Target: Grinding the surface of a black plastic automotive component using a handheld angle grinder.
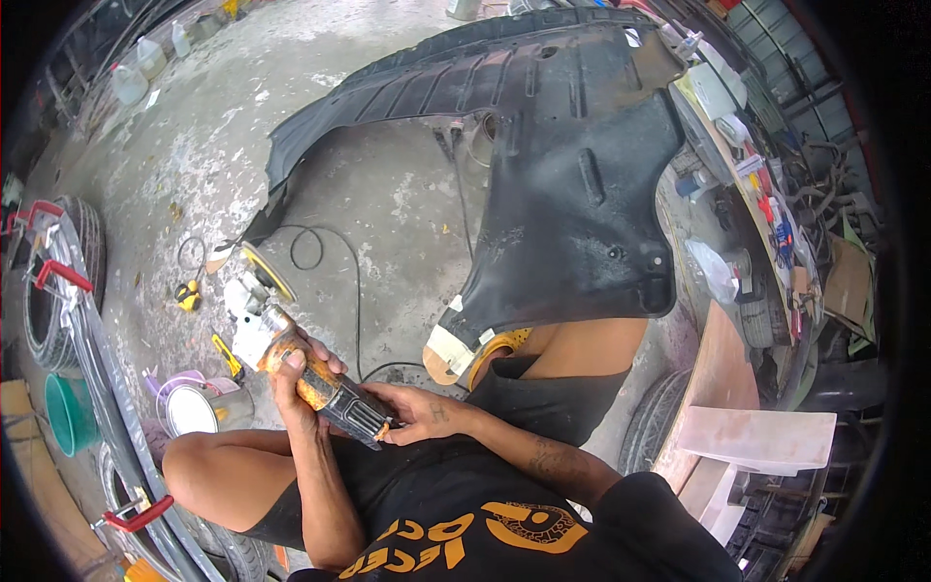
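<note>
A worn orange, black and silver angle grinder (341, 404) lies across my lap, tilted, with its round disc (269, 272) pointing away from me. Wrapped around its orange body is my left hand (299, 373), thumb on top. My right hand (417, 413) is closed on the grinder's black rear end. Beyond it, a large black car fender panel (572, 184) with a curved wheel cutout is propped over the floor. Its near lower end reaches my right thigh, where masking tape (449, 351) is stuck on it.
A black cord (357, 301) curls over the concrete floor. To the left are a yellow utility knife (226, 357), a lidded can (192, 411), a green bucket (71, 415), tyres and a long wrapped strip with red clamps (64, 275). A cluttered workbench (737, 184) and white foam-like pieces (756, 438) stand right.
</note>
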Demonstrator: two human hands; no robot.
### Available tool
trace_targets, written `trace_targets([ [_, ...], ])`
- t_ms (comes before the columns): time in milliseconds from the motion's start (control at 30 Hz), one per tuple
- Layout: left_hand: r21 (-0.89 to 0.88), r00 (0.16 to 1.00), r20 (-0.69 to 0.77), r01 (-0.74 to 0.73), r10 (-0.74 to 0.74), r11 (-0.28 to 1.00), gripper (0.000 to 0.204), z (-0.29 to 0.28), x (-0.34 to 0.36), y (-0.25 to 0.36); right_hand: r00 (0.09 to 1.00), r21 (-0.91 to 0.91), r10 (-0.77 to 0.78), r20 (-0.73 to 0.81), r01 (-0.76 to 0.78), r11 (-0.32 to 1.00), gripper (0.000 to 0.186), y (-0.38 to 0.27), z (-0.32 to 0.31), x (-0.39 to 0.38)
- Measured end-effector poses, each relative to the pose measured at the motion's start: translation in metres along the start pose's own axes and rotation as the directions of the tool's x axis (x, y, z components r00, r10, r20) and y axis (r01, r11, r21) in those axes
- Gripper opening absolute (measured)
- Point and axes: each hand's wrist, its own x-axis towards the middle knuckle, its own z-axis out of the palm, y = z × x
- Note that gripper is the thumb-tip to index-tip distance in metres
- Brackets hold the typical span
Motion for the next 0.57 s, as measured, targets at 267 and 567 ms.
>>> trace_targets([
  [267,0.075,1.0,0.006,-0.001,0.001,0.997,0.043,0.008,0.0,0.0,0.999,-0.178,-0.006,-0.038,-0.001,0.984,0.092,0.006,-0.003,0.004],
  [567,0.312,0.996,-0.084,0.053,-0.028,0.949,0.053,-0.022,-0.007,0.004,0.996,-0.418,-0.006,-0.09,-0.032,0.908,0.09,-0.002,0.023,0.026],
])
